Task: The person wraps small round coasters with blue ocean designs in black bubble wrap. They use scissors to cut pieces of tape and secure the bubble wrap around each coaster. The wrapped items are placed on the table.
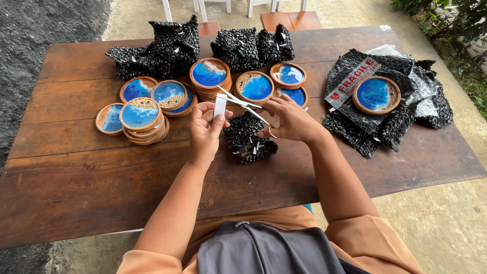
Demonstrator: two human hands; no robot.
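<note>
White strip of tape (pixel 220 105) held upright over the middle of the bench (pixel 66 182), pinched between thumb and fingertips of the left hand (pixel 207 131), which is closed on its lower end. Scissors (pixel 242 104) in the right hand (pixel 289 121), fingers closed around the handles, blades spread, tips reaching to the strip's upper right edge; whether metal touches tape cannot be made out. Just below both hands, on the bench, a small parcel in black bubble wrap (pixel 248 138) with bits of white tape on it; contents hidden. Left and behind: stacks of round wooden coasters (pixel 140 115) with blue resin faces, some overlapping, lower ones mostly covered. Far edge: three more black wrapped bundles (pixel 167 48). Right: a spread sheet of black bubble wrap (pixel 406 109) carrying a single coaster (pixel 376 95) and a red-and-white label. Scissor handles are hidden inside the right hand's grip.
</note>
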